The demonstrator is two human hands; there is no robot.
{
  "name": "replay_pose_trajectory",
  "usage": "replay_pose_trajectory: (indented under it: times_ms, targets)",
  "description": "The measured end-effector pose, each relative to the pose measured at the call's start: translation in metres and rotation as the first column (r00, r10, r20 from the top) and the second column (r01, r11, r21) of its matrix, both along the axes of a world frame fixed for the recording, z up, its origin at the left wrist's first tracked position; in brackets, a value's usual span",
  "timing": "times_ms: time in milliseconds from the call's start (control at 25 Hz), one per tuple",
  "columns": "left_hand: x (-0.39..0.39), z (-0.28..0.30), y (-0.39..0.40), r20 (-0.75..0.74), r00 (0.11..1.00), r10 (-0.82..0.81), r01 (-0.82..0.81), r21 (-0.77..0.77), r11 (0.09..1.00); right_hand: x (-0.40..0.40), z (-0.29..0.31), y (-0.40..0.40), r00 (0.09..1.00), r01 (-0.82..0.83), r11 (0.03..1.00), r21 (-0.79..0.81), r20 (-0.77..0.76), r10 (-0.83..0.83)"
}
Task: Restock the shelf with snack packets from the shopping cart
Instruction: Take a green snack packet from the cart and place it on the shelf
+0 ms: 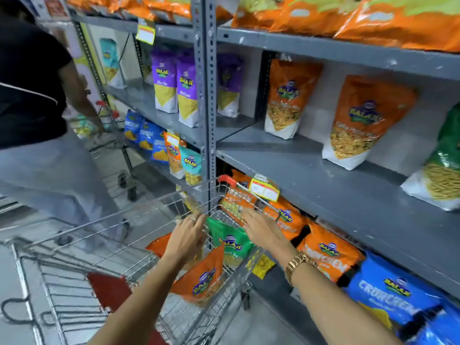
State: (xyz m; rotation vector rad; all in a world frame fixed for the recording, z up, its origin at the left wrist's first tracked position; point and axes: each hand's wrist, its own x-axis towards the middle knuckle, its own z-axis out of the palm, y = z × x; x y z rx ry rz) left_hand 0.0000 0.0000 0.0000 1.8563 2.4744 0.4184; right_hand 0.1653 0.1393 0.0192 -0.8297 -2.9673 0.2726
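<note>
the snack packets still to be shelved lie in the front end of the wire shopping cart (139, 235): a green packet (230, 241) stands against the cart's front wall, an orange packet (202, 280) leans just in front of it nearer the camera, and the corner of another orange packet (158, 245) shows under the left forearm. a small yellow packet (261, 266) pokes out at the cart's right side.

the left hand (186, 235) reaches down into the cart, its grip loosely spread with fingers extended beside the green packet's upper left edge; whether it touches the packet i cannot tell. the right hand (261, 227) reaches over the cart's right front corner, fingers also spread and flat, hovering at the green packet's upper right and pinching nothing that shows. a gold watch (297, 266) sits on the right wrist.

the cart stands just beside a grey metal shelf (336, 195). on the middle shelf level, two orange packets (288, 98) stand upright and well apart, with a green-and-white packet (443, 168) at the far right and purple packets (174, 83) further left. the lower level holds orange and blue packets (393, 295) lying tilted. a yellow price tag (263, 189) hangs on the shelf edge above the cart's red corner.

to the left, another person (32, 95) in a dark top stands at a second cart (112, 135).
</note>
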Motion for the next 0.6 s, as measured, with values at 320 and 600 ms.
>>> replay_pose_trajectory:
  times_ms: [320,600]
  targets:
    - [-0.038,-0.065,0.051,-0.059,0.997,0.052,-0.066,-0.277,0.959,-0.029,-0.071,0.026,0.94,0.239,0.969,-0.055,0.263,-0.217]
    - [-0.046,-0.084,0.105,-0.184,0.98,-0.081,0.007,-0.368,0.93,-0.043,-0.093,0.044,0.934,0.224,0.974,0.021,0.28,-0.221]
